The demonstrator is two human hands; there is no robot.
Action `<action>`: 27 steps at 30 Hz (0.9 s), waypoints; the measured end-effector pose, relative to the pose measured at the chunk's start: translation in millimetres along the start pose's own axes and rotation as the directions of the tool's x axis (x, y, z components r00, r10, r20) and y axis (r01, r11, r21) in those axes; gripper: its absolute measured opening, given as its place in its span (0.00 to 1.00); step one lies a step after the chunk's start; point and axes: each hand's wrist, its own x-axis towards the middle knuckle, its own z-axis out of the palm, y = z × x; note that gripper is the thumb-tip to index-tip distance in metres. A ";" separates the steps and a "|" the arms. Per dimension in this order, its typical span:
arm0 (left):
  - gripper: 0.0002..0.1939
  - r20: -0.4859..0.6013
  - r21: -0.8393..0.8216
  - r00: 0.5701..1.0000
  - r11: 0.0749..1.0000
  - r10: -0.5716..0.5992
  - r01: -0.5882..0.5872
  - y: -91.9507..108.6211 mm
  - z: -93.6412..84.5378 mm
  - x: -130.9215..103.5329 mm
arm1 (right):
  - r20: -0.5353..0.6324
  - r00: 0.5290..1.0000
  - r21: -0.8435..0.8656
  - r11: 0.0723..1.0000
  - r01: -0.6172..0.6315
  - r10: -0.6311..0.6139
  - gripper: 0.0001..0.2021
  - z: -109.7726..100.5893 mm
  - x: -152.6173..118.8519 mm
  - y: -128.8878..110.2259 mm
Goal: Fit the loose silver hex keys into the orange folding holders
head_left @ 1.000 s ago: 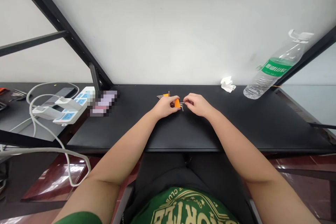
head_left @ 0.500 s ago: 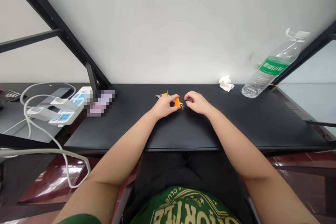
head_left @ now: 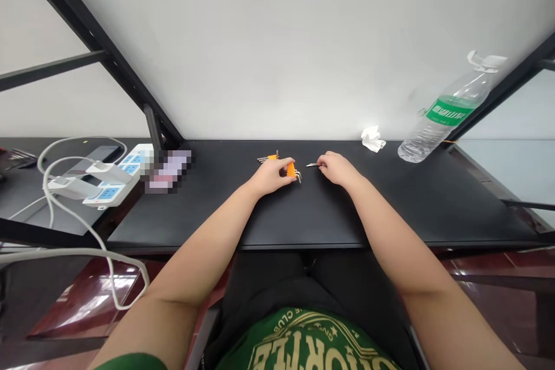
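Observation:
My left hand (head_left: 272, 176) is closed around an orange hex key holder (head_left: 291, 170), fingers on top and thumb at the near side. Bent silver ends of hex keys (head_left: 299, 175) stick out to its right. In my right hand (head_left: 337, 169) a thin silver hex key (head_left: 311, 165) is pinched, its free end pointing left toward the holder with a gap between. Just behind my left hand lies a second orange holder with metal keys (head_left: 272, 157), partly covered by that hand.
The black desk (head_left: 303, 219) meets a pale wall. At the right stand a clear bottle with a green label (head_left: 451, 110) and a crumpled tissue (head_left: 373, 139). To the left are a blurred-out flat item (head_left: 167, 172), a white power strip (head_left: 119, 182) and white cables (head_left: 73, 217).
My right hand has moved a little right, away from the holder, and a silver hex key now shows in its fingers. My left hand keeps hold of the holder in nearly the same place.

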 end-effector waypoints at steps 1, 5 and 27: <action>0.26 -0.001 0.004 1.000 1.000 -0.003 0.003 0.0 -0.2 -0.2 | 0.008 1.000 -0.009 1.000 -0.008 0.008 0.09 -0.2 0.0 -0.3; 0.26 0.006 0.000 1.000 1.000 -0.014 0.014 0.4 -1.0 -0.6 | 0.018 1.000 -0.022 1.000 -0.016 0.016 0.10 -1.0 -1.0 -2.5; 0.24 0.009 0.039 1.000 0.999 0.002 -0.003 -1.5 -1.3 0.3 | 0.127 0.992 -0.011 1.000 -0.021 0.022 0.06 -9.6 -9.0 -25.6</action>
